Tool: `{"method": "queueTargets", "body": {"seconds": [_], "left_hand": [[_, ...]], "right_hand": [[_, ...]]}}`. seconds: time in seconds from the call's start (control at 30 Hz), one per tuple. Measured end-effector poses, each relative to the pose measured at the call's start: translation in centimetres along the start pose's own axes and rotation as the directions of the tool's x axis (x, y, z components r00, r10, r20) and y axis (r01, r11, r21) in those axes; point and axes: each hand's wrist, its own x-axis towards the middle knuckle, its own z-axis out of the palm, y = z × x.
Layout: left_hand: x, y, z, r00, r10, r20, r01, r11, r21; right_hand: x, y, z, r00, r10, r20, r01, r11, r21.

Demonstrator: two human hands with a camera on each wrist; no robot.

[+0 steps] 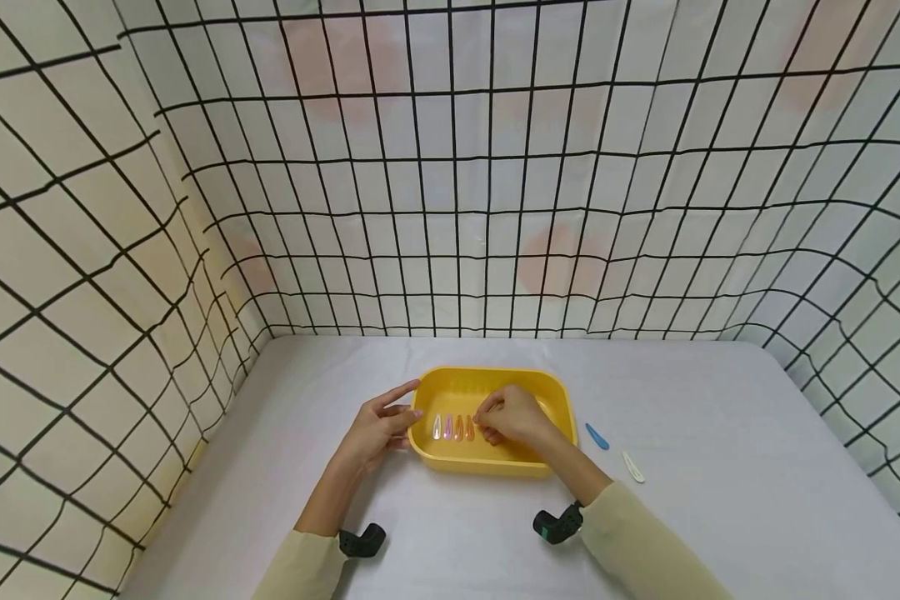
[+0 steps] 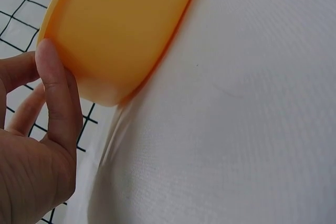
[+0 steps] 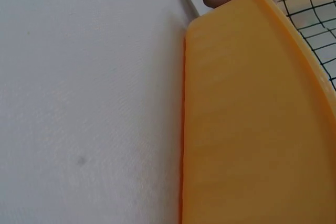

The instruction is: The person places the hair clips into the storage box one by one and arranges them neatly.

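A yellow plastic tray [image 1: 487,468] stands on the white-covered table. My left hand [image 1: 375,432] holds its left end, thumb over the rim and the other fingers along the outside; the left wrist view shows this thumb [image 2: 51,69] against the wall. Inside the tray, several snap hair clips lie side by side in a row: a whitish clip [image 1: 437,427], a pink clip [image 1: 447,427] and orange ones [image 1: 459,428]. My right hand [image 1: 513,414] reaches into the tray, fingers bent, fingertips right beside the rightmost orange clip. Whether they pinch a clip I cannot tell.
A blue hair clip [image 1: 597,437] and a white hair clip [image 1: 633,467] lie on the table [image 1: 720,450] to the right of the tray. Black wire grid [image 1: 487,183] over pale cloth walls in the back and both sides.
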Motion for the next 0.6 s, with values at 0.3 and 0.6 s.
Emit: {"method": "queueTargets", "body": {"seconds": [0.3, 0.6], "left_hand": [[0.0, -0.1, -0.2, 1.000, 0.007, 0.006, -0.007, 1.000, 0.009], [0.0, 0.0, 0.0, 1.000, 0.014, -0.001, -0.014, 1.000, 0.013]], "right_hand": [[-1.1, -0.1, -1.8, 1.000, 0.001, -0.031, -0.001, 1.000, -0.005], [-3.0, -0.1, -4.7, 0.994, -0.110, 0.003, 0.110, 0.991, 0.072]]}}
